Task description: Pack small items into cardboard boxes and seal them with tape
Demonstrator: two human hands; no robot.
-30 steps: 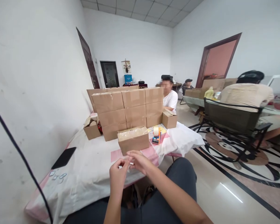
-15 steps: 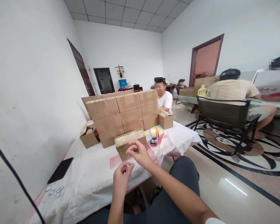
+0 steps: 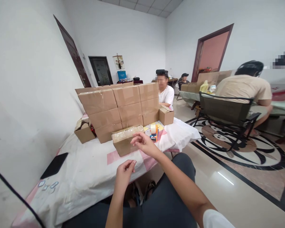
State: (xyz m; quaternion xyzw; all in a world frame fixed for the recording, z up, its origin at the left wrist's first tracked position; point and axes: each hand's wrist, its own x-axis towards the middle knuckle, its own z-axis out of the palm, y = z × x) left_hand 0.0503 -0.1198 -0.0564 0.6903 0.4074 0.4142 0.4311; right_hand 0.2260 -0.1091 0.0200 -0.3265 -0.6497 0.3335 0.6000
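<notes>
My left hand (image 3: pixel 125 172) is held above the near edge of the table, thumb and curled fingers pressed together. Whether anything tiny is between them I cannot make out. Higher and to the right, my right hand (image 3: pixel 145 145) hovers in front of a small cardboard box (image 3: pixel 123 144) with clear tape over its top. Its fingers are loosely bent and apart, with nothing visible in them. Just beyond that hand lie a roll of tape (image 3: pixel 153 128) and some orange and blue items (image 3: pixel 154 136) on the tabletop.
Taped cardboard boxes (image 3: pixel 118 109) are stacked in a wall on the cloth-covered table (image 3: pixel 85 171). An open box (image 3: pixel 84 133) stands left, another box (image 3: pixel 166 115) right. A black flat pad (image 3: pixel 54 165) lies at left. One person (image 3: pixel 166 95) sits behind the boxes, others further right.
The view has tilted down and shifted, so the boxes appear higher and further left. My right hand's fingers have loosened and moved slightly away from my left hand.
</notes>
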